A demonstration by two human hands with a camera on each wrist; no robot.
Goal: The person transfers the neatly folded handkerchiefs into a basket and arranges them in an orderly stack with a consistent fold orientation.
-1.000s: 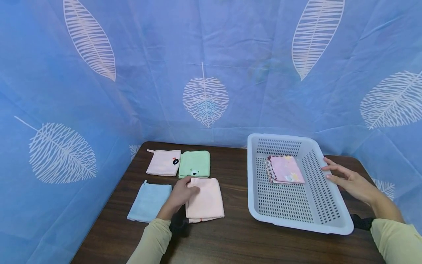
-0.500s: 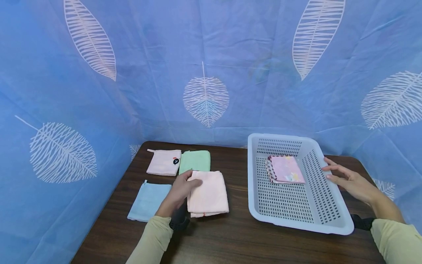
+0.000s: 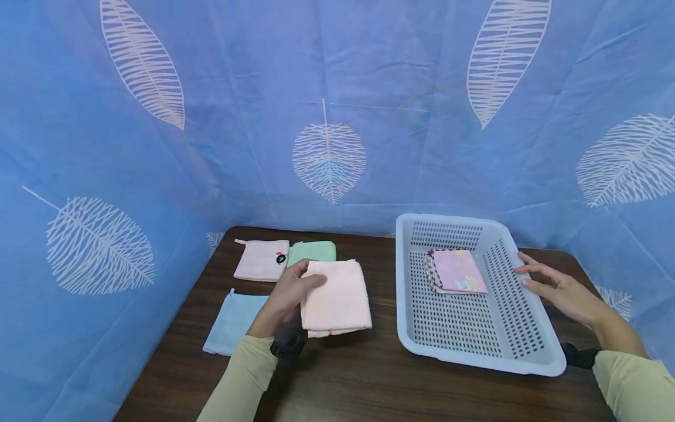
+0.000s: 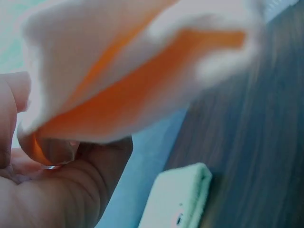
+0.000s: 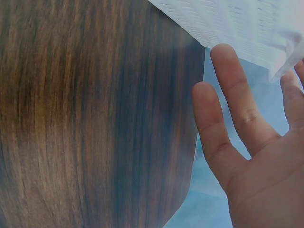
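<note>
A folded peach towel [image 3: 336,298] is gripped at its left edge by the left hand [image 3: 283,298], thumb on top and fingers curled beneath. Compared with 1 second ago, the towel has been lifted off the dark wooden table [image 3: 369,375] and carried toward 1 o'clock, so that it now overlaps most of the green towel [image 3: 312,251]. The light blue towel [image 3: 232,321], at 9 o'clock from the hand, and the pale pink towel [image 3: 262,259], at 11 o'clock, are unmoved. The right hand [image 3: 559,290] is unchanged: fingers straight, resting against the right rim of the white basket [image 3: 522,357], nothing held. 1 patterned pink cloth [image 3: 456,271] lies folded inside the basket.
</note>
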